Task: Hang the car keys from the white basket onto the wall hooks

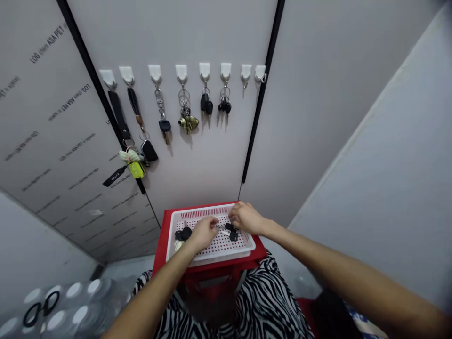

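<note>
Room to pass lies before the wall [335, 94] at upper right; hanging keys [164, 125] obstruct upper left to centre, the basket [197, 213] lower centre.

There are eight hooks [181, 72], six hung keyrings [189, 122], one basket [224, 253].

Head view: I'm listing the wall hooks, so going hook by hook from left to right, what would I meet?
Black strap, black cord with a brown end, single black-headed key, brass-coloured bundle, pair of black keys, cluster of black keys, keyless hook, last keyless hook.
</note>
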A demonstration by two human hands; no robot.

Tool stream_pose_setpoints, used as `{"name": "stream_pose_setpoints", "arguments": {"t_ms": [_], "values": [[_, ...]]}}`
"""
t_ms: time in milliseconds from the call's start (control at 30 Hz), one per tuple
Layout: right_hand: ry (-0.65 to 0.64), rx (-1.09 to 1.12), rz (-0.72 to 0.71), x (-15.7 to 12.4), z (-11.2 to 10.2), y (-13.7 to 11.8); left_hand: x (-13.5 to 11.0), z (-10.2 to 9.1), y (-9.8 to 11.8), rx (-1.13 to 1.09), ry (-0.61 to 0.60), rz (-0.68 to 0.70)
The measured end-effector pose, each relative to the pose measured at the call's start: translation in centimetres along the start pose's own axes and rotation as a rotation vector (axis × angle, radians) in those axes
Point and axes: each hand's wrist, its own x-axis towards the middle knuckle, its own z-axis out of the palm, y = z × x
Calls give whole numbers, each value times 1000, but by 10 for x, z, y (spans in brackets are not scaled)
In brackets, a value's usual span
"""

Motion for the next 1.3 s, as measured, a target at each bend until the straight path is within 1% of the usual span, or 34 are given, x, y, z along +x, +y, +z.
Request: {"name": "stream_pose_setpoints", "arguments": {"t_ms": [67, 133, 200, 267, 367, 467, 567, 633, 733, 833, 933, 1033, 1100, 1167, 1233, 1300], "values": [[-30, -170, -67, -4, 8, 0, -1, 5, 4, 86, -11, 38], [-79, -267, -103, -3, 10, -1, 0, 7, 10, 189, -26, 85], [-123, -304, -108, 0, 10, -1, 1, 9, 15, 277, -55, 103], [-153, -288, -105, 1, 8, 0, 1, 11, 17, 314, -75, 72], [-179, -217, -114, -1, 4, 1, 0, 8, 16, 275, -66, 13], [-161, -176, -150, -6, -2, 1, 0, 0, 11, 191, -4, -21], [-195, -173, -206, -12, -5, -2, 1, -6, 5, 124, 33, -47], [-210, -198, -239, -13, -2, -5, 1, -5, 3, 88, 19, -44], [-171, -243, -284, -11, 6, -11, -1, 0, 2, 44, -33, -10], [-130, -232, -310, -8, 11, -13, -3, 3, 2, 11, -85, 19], [-86, -88, -265, -3, 8, -13, -3, 1, 0, -91, -84, 20], [-55, 222, -136, 4, 0, -10, 1, -7, 3, -254, -60, -14], [-44, 449, -59, 9, -9, -9, 4, -14, 11, -366, -49, -25], [-35, 628, -11, 15, -17, -7, 7, -22, 21, -493, -59, -22], [-26, 744, 28, 19, -24, -5, 8, -28, 32, -619, -84, -33], [7, 808, 78, 22, -30, -4, 9, -32, 41, -715, -108, -56]]}}
